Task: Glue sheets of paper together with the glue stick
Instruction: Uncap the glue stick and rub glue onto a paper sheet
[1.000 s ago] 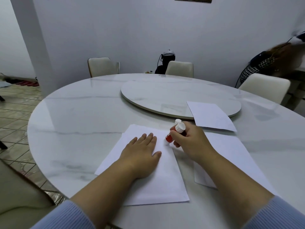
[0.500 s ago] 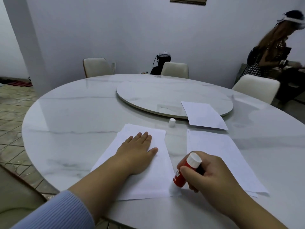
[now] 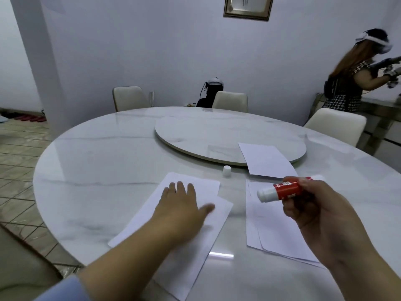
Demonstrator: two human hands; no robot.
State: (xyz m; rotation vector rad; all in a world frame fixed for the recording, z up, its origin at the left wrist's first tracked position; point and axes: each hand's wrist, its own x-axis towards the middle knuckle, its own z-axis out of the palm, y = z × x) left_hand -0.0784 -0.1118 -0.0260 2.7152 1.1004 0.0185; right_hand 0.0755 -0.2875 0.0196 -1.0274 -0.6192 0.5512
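Observation:
My left hand [image 3: 181,207] lies flat, fingers spread, on a white sheet of paper [image 3: 195,253] at the near left of the round marble table [image 3: 97,166]; a second sheet seems to peek out beneath it at the far edge. My right hand [image 3: 319,216] is lifted above the table and grips a red and white glue stick [image 3: 282,191], held almost level with its open white end pointing left. Its white cap [image 3: 227,171] stands alone on the table. A small stack of sheets [image 3: 273,233] lies under my right hand.
Another sheet [image 3: 265,159] rests half on the raised turntable [image 3: 217,137] in the table's middle. Pale chairs [image 3: 338,124] ring the far side. A person [image 3: 351,79] stands at a counter at the far right. Tiled floor lies to the left.
My right hand lifted the glue stick off the left sheet's near right corner and turned it level above the right stack. The left sheet now sits skewed. The view tilted upward.

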